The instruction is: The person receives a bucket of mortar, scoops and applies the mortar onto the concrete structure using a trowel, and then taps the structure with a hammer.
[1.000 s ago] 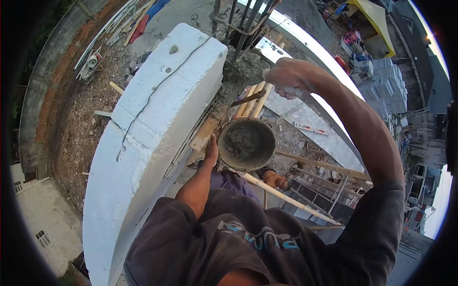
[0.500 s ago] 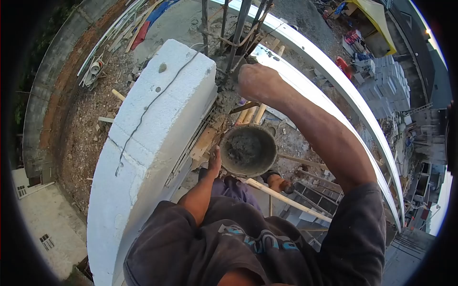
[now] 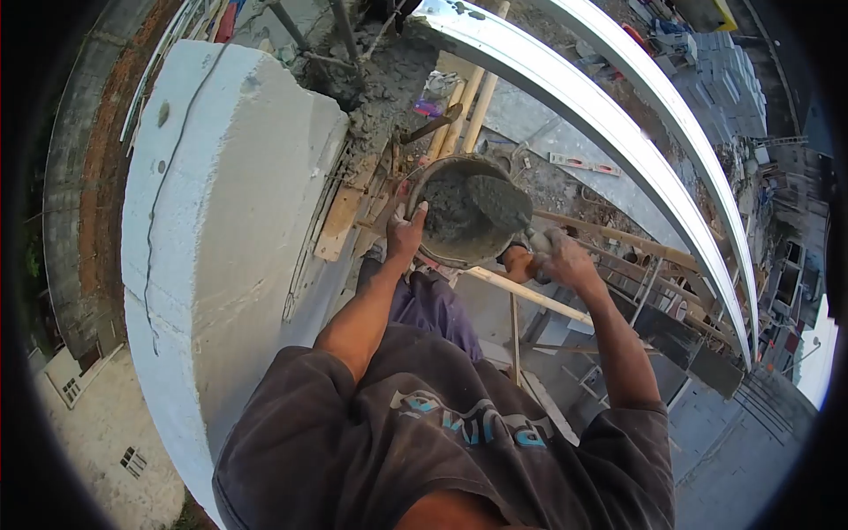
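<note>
A round bucket [image 3: 449, 260] with grey wet mortar [image 3: 444, 215] inside is in front of my body. My left hand [image 3: 405, 233] grips its left rim, thumb on top and fingers around the outside. My right hand [image 3: 565, 262] is closed around the handle of a trowel [image 3: 498, 203]. The mortar-smeared blade lies over the right part of the bucket, and I cannot tell how deep it dips. Beyond the bucket, rough wet mortar [image 3: 389, 79] surrounds upright steel rebars [image 3: 345, 34].
A white block wall [image 3: 252, 177] with a dark wire on top runs along my left. Curved shiny metal beams [image 3: 565, 93] arc past on the right. Timber poles [image 3: 481, 110], a spirit level [image 3: 584, 164] and stacked blocks [image 3: 720, 84] lie beyond, with a drop below.
My right hand has come down from the rebars to the bucket's right side, and the trowel blade now shows over the mortar. My left hand stays at the rim. The view has shifted.
</note>
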A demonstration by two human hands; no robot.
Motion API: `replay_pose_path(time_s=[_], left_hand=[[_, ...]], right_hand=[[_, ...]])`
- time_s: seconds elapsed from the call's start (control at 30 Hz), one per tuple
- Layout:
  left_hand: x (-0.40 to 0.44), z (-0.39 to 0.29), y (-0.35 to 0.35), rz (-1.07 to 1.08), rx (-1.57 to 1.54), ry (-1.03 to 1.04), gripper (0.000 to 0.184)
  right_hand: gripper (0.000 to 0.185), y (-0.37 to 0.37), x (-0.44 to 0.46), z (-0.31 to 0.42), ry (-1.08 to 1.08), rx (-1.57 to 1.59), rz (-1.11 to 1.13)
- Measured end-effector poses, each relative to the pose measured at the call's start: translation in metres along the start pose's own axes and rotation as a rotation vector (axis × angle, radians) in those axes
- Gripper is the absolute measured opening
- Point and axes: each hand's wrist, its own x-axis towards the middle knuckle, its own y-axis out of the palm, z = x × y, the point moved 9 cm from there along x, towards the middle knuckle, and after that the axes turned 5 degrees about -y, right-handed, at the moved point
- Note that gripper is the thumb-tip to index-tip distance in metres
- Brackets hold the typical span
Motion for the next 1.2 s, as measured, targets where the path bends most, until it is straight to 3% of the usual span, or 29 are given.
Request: replay_pose_path(time_s=[0.07, 0.1, 0.2, 0.23, 0.33, 0.43, 0.53, 0.57, 0.67, 0.77, 0.87, 1.0, 1.1, 1.2], left_hand=[[-0.003, -0.014, 0.022, -0.024, 0.322, 0.168, 0.029], [-0.011, -0.049, 0.029, 0.126, 0.523, 0.360, 0.028], [-0.018, -0.079, 0.026, 0.221, 0.418, 0.121, 0.018], [-0.026, -0.082, 0.025, 0.057, 0.374, 0.298, 0.017], [-0.037, -0.072, 0.034, 0.308, 0.361, 0.320, 0.018], [-0.026, -0.071, 0.020, 0.280, 0.335, 0.335, 0.018], [-0.013, -0.069, 0.013, 0.315, 0.363, 0.493, 0.018], [-0.014, -0.076, 0.011, 0.251, 0.432, 0.636, 0.018], [-0.003, -0.059, 0.009, 0.224, 0.437, 0.599, 0.024], [0.013, -0.042, 0.001, 0.273, 0.057, -0.067, 0.033], [0.007, -0.025, 0.004, 0.289, -0.152, -0.255, 0.048], [0.004, -0.020, -0.015, 0.101, -0.150, -0.258, 0.062], [-0.019, 0.011, -0.025, 0.021, -0.140, -0.536, 0.066], [-0.043, 0.062, -0.017, 0.112, -0.282, -0.674, 0.086]], right_hand=[[0.039, 0.053, 0.018, -0.031, 0.101, -0.081, 0.095], [0.037, 0.073, 0.026, -0.044, 0.147, -0.119, 0.146], [0.032, 0.105, 0.065, -0.049, 0.044, -0.118, 0.104], [0.029, 0.120, 0.074, -0.049, 0.023, -0.152, 0.099], [0.024, 0.156, 0.098, -0.051, -0.054, -0.198, 0.133], [0.026, 0.170, 0.098, -0.059, -0.159, -0.147, 0.228], [0.032, 0.192, 0.099, -0.037, -0.317, -0.004, 0.291], [0.034, 0.201, 0.100, -0.034, -0.292, 0.124, 0.282], [0.040, 0.224, 0.098, -0.022, -0.199, 0.446, 0.258], [0.046, 0.224, 0.086, -0.012, -0.105, 0.616, 0.250], [0.049, 0.214, 0.075, -0.017, -0.097, 0.642, 0.230], [0.051, 0.165, 0.054, -0.021, -0.153, 0.538, 0.170], [0.049, 0.122, 0.030, -0.024, -0.260, 0.497, 0.053], [0.046, 0.055, -0.009, -0.007, -0.188, 0.442, 0.142]])
